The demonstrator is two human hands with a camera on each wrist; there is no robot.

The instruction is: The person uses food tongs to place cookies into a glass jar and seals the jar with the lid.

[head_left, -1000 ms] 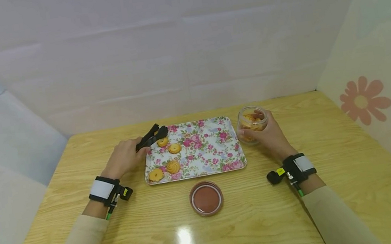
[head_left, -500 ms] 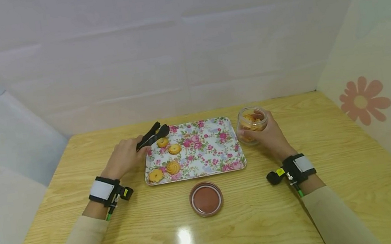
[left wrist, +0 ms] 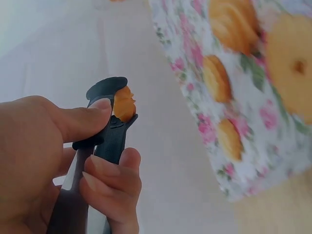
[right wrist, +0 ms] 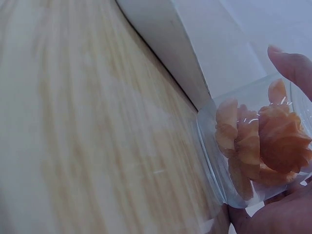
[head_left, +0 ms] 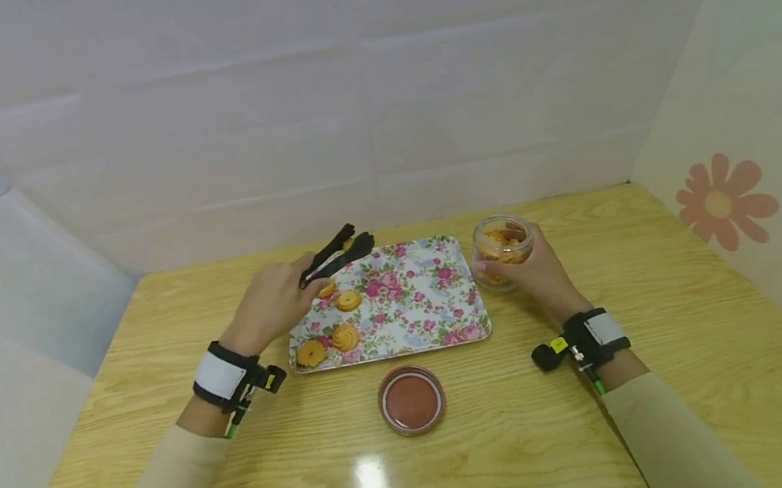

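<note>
Fingers gripping tongs, floral tray, wooden table, pale walls

You see a round reddish-brown lid lying flat on the glossy wooden table, near its front.

on the table a tray lies in the middle, toward the far edge. four cookies lie on the tray's left half, two nearer and two farther back. a lid lies on the table just in front of the tray. a jar stands just right of the tray's far right corner, with cookies inside, in the right hand. the left hand is at the tray's far left corner, holding tongs above that corner, with a piece of cookie between the tips.
</note>
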